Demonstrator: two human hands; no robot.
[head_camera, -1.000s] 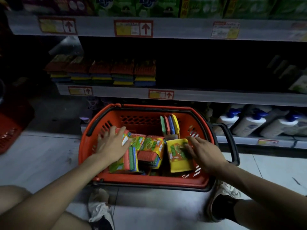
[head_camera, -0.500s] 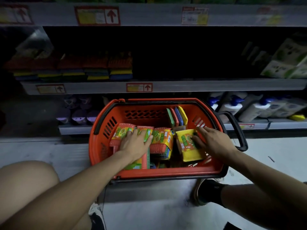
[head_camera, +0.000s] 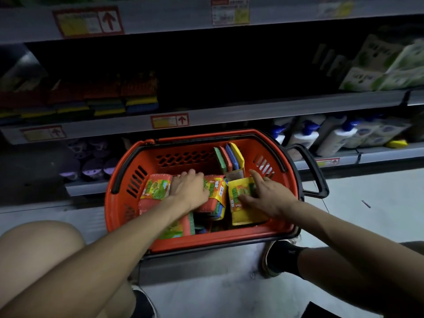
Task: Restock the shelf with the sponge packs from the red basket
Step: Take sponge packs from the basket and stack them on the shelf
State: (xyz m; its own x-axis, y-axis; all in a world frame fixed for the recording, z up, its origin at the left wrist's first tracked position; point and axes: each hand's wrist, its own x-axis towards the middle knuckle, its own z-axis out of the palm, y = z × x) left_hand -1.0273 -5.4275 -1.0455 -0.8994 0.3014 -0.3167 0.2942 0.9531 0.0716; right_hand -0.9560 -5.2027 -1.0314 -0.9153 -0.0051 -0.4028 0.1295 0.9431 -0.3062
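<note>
The red basket (head_camera: pixel 125 206) stands on the floor just beyond the person's bare knees. In its near half lie the sponge packs (head_camera: pixel 214 191), which are red, yellow, green and blue layers in shiny wrap. The left hand (head_camera: pixel 189 189) lies palm down on the packs at the basket's middle, fingers bent over their far edge. Blur hides whether it grips. The right hand (head_camera: pixel 268 196) rests on a yellow pack (head_camera: pixel 238 212) at the basket's right side, fingers spread and straight, thumb across its face. The pack labels are green and yellow. Their writing is unreadable, and one side shows a barcode. An upright pack (head_camera: pixel 229 157) leans near the basket's far wall. Beyond the basket, the shelf (head_camera: pixel 252 112) carries price tags (head_camera: pixel 169 120) with red up-arrows. Stacked sponges (head_camera: pixel 103 102) sit on it to the left.
</note>
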